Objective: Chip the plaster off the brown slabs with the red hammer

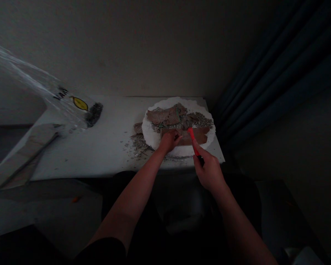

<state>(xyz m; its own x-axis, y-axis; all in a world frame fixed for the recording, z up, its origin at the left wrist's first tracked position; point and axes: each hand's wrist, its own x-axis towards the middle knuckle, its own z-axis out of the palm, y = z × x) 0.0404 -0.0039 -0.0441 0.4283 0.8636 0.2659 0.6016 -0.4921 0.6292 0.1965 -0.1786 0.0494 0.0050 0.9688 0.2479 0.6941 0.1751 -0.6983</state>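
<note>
A round white foam-like disc (pixel 154 138) lies on the white table (pixel 107 147), covered with brown flat pieces (pixel 165 116) and grey crumbs. My left hand (pixel 168 140) rests on the disc's near edge, fingers curled on a brown piece (pixel 200 137). My right hand (pixel 208 170) is closed round a red-handled tool (pixel 193 141), whose tip points into the brown pieces at the disc's middle.
A clear plastic bag (pixel 71 106) with a yellow label and dark grains lies at the table's left. Grey crumbs (pixel 139 145) are scattered left of the disc. A wooden board (pixel 22 154) leans at the far left. Dark curtains (pixel 278 73) hang on the right.
</note>
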